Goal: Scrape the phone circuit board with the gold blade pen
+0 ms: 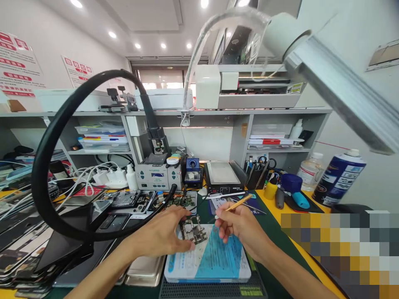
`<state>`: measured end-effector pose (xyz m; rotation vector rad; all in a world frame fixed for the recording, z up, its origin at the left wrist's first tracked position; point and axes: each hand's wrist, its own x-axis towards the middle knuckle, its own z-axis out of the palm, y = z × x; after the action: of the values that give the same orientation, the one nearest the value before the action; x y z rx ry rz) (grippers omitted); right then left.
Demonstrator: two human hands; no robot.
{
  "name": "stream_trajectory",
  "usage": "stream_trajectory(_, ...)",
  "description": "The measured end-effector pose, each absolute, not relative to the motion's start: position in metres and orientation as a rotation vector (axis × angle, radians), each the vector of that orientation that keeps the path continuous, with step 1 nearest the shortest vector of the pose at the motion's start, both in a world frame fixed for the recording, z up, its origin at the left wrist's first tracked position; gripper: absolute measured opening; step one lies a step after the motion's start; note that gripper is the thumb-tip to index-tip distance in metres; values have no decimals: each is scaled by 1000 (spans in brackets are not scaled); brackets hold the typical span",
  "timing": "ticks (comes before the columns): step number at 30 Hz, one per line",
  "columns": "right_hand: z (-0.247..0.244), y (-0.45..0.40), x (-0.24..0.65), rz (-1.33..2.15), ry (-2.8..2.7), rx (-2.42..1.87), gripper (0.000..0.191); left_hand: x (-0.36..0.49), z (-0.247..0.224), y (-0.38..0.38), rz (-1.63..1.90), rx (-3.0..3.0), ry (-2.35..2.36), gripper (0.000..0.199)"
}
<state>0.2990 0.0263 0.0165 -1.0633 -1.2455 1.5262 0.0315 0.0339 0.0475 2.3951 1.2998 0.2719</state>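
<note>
A small phone circuit board (193,231) is held by its edges between the thumb and fingers of my left hand (163,233), above the upper left part of a blue and white box (222,259). My right hand (236,222) pinches a thin tool with an orange-yellow handle (239,202), just right of the board. The tool's tip points left, toward the board; whether it touches cannot be made out. Beneath the box lies a dark ribbed mat (212,290).
A thick black hose (39,166) loops over the left side from a hot air station (160,176). Stacked phone parts (21,257) fill the left. A lamp (343,87) hangs at upper right. A spray can (339,177) and bottle (310,171) stand right.
</note>
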Motion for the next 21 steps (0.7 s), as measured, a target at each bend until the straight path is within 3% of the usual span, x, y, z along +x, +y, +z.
stream_trajectory(7,26,15,296,1610,-1198,-1003,56,33,39,20,496,2391,1180,66)
stream_trajectory(15,33,-2,289,1543,-1206,-1109,41,34,22,5,631,2379,1059,50)
stream_trajectory(21,41,-15,282,1497,-1177,-1271,52,33,17,-1,790,2528,1058,58)
